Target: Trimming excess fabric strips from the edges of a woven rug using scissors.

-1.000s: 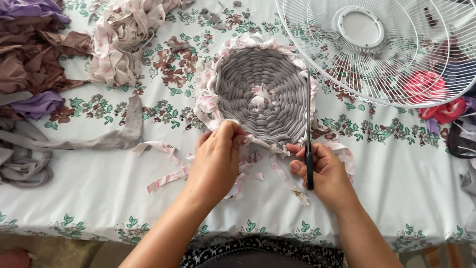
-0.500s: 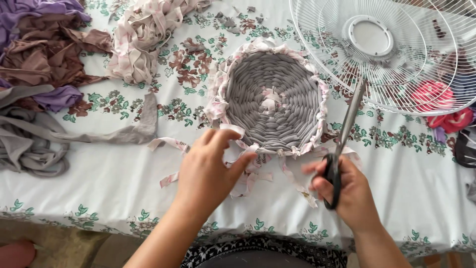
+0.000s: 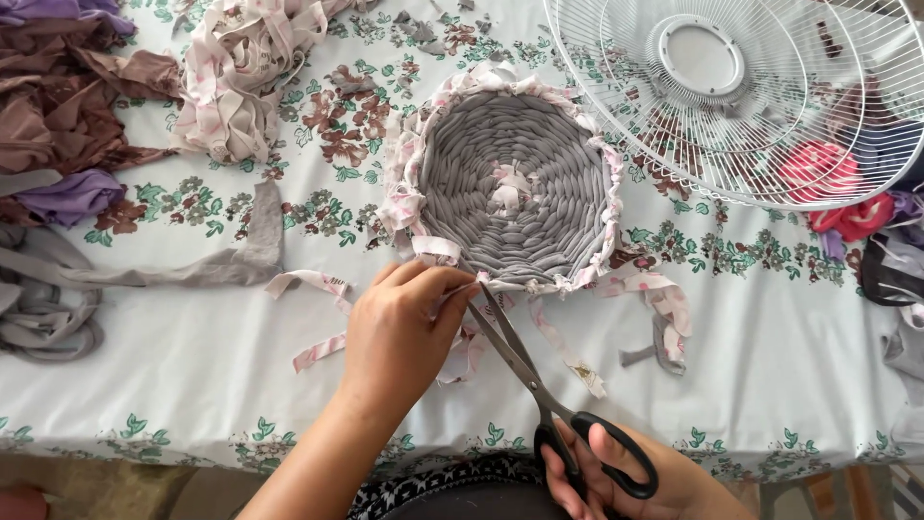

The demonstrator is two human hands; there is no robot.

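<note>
Left hand: my left hand (image 3: pixel 399 332) rested at the near rim of the basket, fingers (image 3: pixel 438 279) pinched together on a pale fabric strip end right where the blades met it.
Right hand: my right hand (image 3: pixel 626 477) sat low at the near edge of the view, fingers through the black loops and clamped on the scissors; part of the hand was cut off by the frame.
Scissors: scissors (image 3: pixel 525 371) with black handles and steel blades, lying diagonally, tips pointing up-left to the strip beside my left fingers. Blades slightly parted at the tip.
Basket: woven fabric basket (image 3: pixel 515 183), round, grey coils inside, pink-and-white floral rim, standing on the table just beyond my left hand.
Loose strips: pink floral strip ends (image 3: pixel 659 299) trailed from the basket's near side onto the cloth, left and right of the scissors.
Table: table (image 3: pixel 192 385) under a white cloth printed with green and brown flowers.
Fan guard: white wire fan guard (image 3: pixel 741 96), round, lying flat at the far right, near the basket but apart from it.
Fabric piles: pale floral heap (image 3: pixel 236 82) at far centre-left; brown and purple heap (image 3: pixel 63 106) at far left; grey strips (image 3: pixel 48 308) at the left edge.
Red cloth: red and pink fabric (image 3: pixel 837 193) showing under the guard's edge at right.
</note>
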